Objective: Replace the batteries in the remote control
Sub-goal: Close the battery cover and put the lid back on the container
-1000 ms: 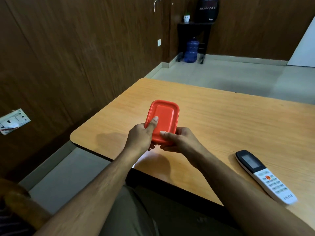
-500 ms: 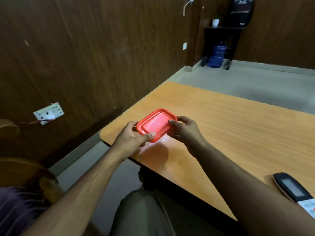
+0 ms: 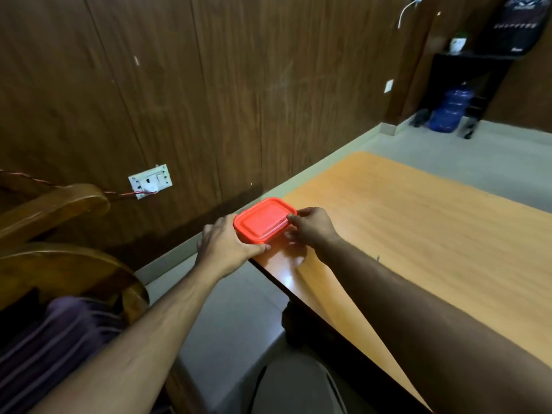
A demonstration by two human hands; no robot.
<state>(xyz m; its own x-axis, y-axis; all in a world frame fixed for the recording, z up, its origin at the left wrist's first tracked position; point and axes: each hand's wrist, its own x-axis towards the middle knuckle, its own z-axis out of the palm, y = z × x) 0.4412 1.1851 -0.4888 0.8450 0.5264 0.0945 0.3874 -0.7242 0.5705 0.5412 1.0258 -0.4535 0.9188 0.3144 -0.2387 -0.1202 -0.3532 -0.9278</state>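
Listing by size, largest first: one wood-panelled wall [image 3: 209,85], dark brown, running along the left; one grey floor [image 3: 448,156]; one orange wood-grain table [image 3: 433,249] with a dark edge and a rounded corner nearest the wall. One wooden chair [image 3: 53,222] stands at lower left with one purple cloth [image 3: 50,339] draped on it. One black shelf unit [image 3: 466,73] stands in the far corner, one blue water jug [image 3: 451,110] at its foot, one small white pot [image 3: 458,43] on top. One white switch plate [image 3: 150,181] is on the wall, with a thin red wire leading into it.

One red plastic box [image 3: 264,220], rectangular with rounded corners, lid on, a raised border round the lid's flat centre. It sits at the table's rounded corner, level, at the very edge nearest the wall; whether it rests on the wood or is held just above cannot be told.

Two hands. Left hand [image 3: 225,249]: grips the box's near-left side, thumb along its near edge. Right hand [image 3: 312,227]: fingertips curled, pinching the box's right edge at the lid rim.

No remote control appears in the head view.
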